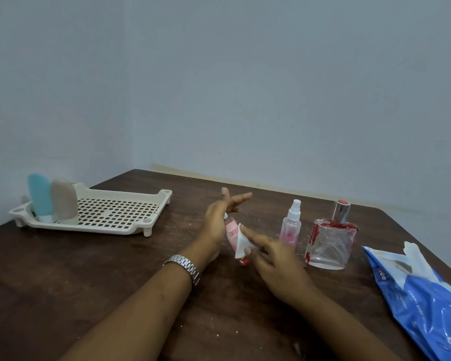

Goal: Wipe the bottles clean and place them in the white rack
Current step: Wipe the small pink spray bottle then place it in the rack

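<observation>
Her left hand grips a pink bottle (label half hidden); the right hand pinches a white wipe against it.

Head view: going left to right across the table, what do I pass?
Blue bottle → beige bottle, both standing in the white rack → left hand holding the pink bottle → small spray bottle → square glass bottle → blue wipes pack.

A plain home room. A dark wooden table meets bare blue-grey walls. Toiletry bottles stand there.
</observation>
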